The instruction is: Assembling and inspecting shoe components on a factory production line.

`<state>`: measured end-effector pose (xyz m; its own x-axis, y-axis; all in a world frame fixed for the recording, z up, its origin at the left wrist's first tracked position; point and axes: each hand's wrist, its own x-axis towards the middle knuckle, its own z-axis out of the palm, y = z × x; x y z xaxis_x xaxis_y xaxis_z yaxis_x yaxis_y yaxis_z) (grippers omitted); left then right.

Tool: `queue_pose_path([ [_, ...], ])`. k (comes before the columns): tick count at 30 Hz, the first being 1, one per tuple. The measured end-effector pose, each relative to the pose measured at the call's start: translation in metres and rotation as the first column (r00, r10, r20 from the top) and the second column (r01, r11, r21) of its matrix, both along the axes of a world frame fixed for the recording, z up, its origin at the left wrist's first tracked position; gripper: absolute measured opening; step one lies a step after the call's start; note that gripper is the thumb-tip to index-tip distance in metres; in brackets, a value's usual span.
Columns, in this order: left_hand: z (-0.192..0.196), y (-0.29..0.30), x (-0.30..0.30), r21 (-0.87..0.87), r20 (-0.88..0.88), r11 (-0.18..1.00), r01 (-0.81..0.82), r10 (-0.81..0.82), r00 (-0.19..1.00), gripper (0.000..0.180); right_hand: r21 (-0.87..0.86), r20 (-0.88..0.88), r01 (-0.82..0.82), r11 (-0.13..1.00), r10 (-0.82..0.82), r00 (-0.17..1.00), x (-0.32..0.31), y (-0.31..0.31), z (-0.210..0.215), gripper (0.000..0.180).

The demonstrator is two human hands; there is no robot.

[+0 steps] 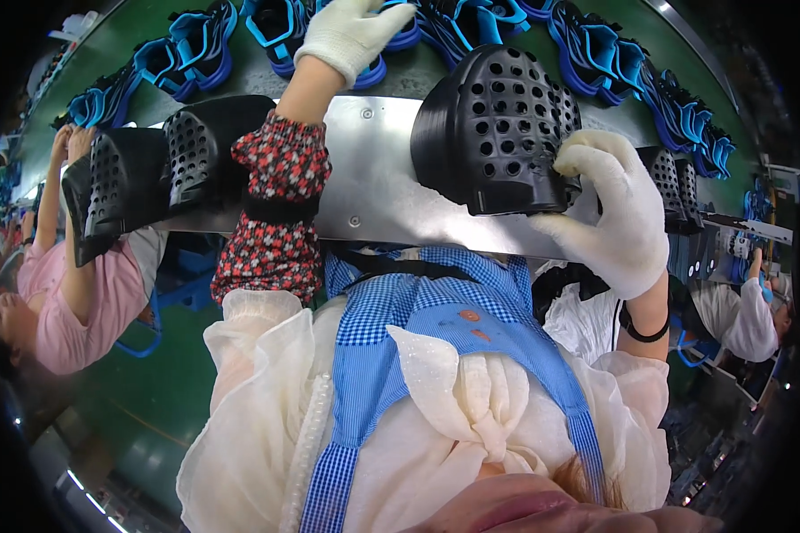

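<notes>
My left hand (354,40), in a white glove, reaches far forward above a row of black-and-blue shoes (280,35). Its thumb stands apart from the other fingers, which the upper edge of the picture partly cuts off; I see nothing held in it. In front of me on the right is a large black plastic shell (498,133) full of round holes. My gloved right hand (609,209) grips the shell's right side, fingers bent at its flank and thumb at the lower rim. What lies inside the shell is hidden.
A metal ledge (351,200) runs before me along a green work surface (240,82). More perforated black shells (196,147) stand at the left, others (671,186) at the right. One person in pink (89,293) works on my left, another in white (742,311) on my right.
</notes>
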<state>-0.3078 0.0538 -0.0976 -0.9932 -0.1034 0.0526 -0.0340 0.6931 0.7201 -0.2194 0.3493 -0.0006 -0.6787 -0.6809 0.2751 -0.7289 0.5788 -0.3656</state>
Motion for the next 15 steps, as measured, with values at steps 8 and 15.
queue_pose_path([
  [8, 0.05, 0.044, 0.034, 0.777, -0.345, 0.474, 0.414, -0.228, 0.91, 0.044, -0.172, -0.109, -0.075, 0.982, 0.056, 0.992, 0.005, -0.004, 0.035, 0.051],
  [15, 0.049, 0.032, 0.044, 0.845, -0.443, -0.414, 0.34, -0.183, 0.878, 0.028, -0.192, 0.098, -0.185, 0.964, 0.206, 0.974, -0.022, -0.062, 0.048, 0.055],
])
